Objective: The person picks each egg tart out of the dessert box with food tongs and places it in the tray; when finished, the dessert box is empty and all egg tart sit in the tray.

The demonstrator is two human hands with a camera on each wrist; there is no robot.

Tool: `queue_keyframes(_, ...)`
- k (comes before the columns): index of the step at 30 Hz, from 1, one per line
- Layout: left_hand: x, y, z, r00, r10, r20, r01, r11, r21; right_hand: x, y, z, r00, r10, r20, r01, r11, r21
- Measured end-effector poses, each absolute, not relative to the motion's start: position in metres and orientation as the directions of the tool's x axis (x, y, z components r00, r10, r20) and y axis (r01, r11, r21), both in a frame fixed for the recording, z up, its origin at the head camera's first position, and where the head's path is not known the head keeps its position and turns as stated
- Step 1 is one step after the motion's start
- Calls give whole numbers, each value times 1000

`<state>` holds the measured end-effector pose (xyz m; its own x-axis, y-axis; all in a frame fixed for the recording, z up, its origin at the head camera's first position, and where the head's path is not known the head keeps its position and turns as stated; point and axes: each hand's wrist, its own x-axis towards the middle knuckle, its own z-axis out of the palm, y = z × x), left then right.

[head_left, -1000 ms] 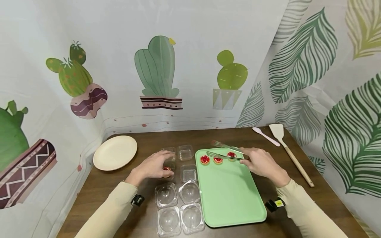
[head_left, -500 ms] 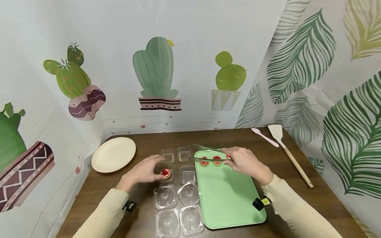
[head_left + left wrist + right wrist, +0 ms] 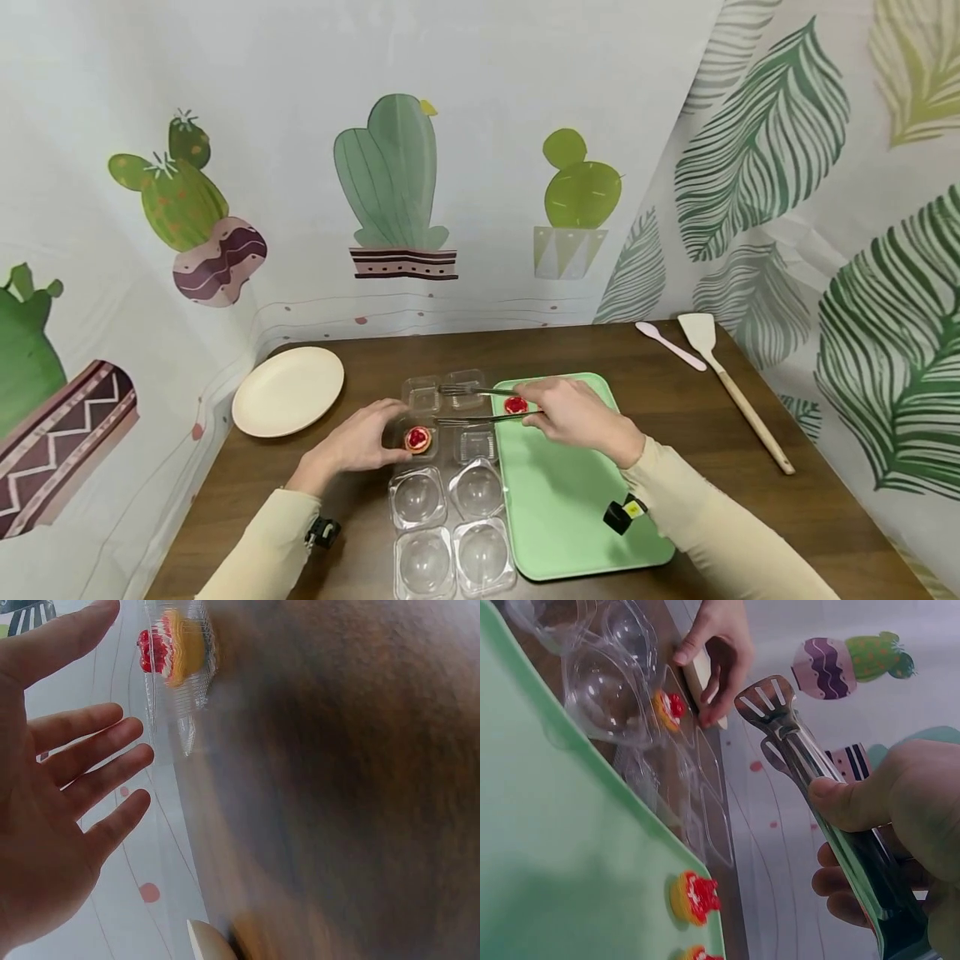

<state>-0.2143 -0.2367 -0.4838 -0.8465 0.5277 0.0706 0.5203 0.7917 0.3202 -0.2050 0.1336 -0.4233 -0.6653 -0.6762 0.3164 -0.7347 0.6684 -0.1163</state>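
Observation:
My right hand (image 3: 573, 414) grips metal tongs (image 3: 829, 802) with slotted tips, thumb on one arm and fingers round the other. In the head view the tongs' tips stand apart above the clear plastic boxes, with nothing between them. A small tart (image 3: 417, 439) with red topping sits in a near-left box compartment. Beside it is my left hand (image 3: 360, 442); in the left wrist view its fingers (image 3: 109, 776) are spread and hold nothing. A red-topped tart (image 3: 516, 405) lies at the far end of the green tray (image 3: 577, 500), others partly hidden by my right hand.
Domed clear lids (image 3: 418, 497) lie in front of the box compartments (image 3: 475, 443). A cream plate (image 3: 288, 392) stands at the back left. At the right lie a pink spoon (image 3: 670, 346) and a spatula (image 3: 735, 392) with a wooden handle.
My right hand has moved left with the tongs, from above the tray's tarts to over the boxes. My left hand has drawn back left, uncovering the boxed tart.

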Motion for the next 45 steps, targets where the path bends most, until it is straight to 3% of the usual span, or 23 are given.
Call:
queue_keyframes(6,-216,-237,-490,-827,555,85,548,766,335,-204,121,-428,-671,-695,258,-737,662,-137)
queue_keyframes(23,-218,-234,-490,-848,526,64,516,793,323,-207,91,-442,-649,-726,228,-758,643,-110)
queue_keyframes(45,-217,-240,-501,-867,496,54,487,818,304,-210,63,-448,-648,-752,116,-754,656,36)
